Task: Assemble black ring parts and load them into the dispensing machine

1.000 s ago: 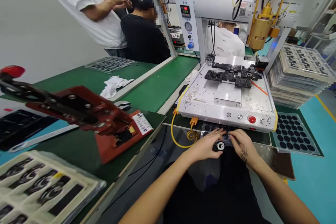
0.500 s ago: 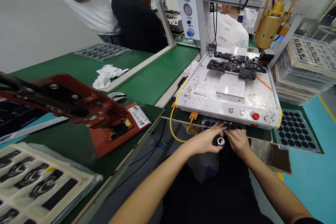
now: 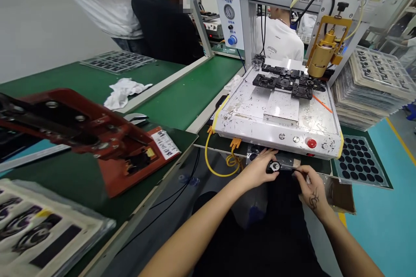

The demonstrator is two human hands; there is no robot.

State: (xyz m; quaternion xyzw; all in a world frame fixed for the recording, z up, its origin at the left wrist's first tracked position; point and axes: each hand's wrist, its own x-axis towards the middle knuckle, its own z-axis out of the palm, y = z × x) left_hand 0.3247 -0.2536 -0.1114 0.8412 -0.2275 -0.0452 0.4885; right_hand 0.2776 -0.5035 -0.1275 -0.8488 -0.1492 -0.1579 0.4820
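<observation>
My left hand point(image 3: 258, 169) is closed around a small round black part point(image 3: 274, 166) with a white ring face, at the front edge of the bench. Just to its right my right hand point(image 3: 308, 181) pinches the end of a thin, partly clear strip point(image 3: 287, 167) that stretches toward the round part. Above both hands stands the white machine base point(image 3: 240, 114), bearing black fixtures point(image 3: 286, 81) under a gold cylinder point(image 3: 320, 58). A sheet with black discs point(image 3: 253, 149) lies partly hidden behind my left hand.
A red hand press point(image 3: 113, 177) and stacked trays point(image 3: 65, 242) are on the left. At right stand a tall tray stack point(image 3: 351, 99) and a sheet of black discs point(image 3: 360, 160). A yellow cable point(image 3: 208, 160) hangs beneath the machine. People are beyond the bench.
My right hand has moved right, away from my left hand, and the strip now shows between them. The gold cylinder has shifted left over the fixtures. The camera view has shifted slightly.
</observation>
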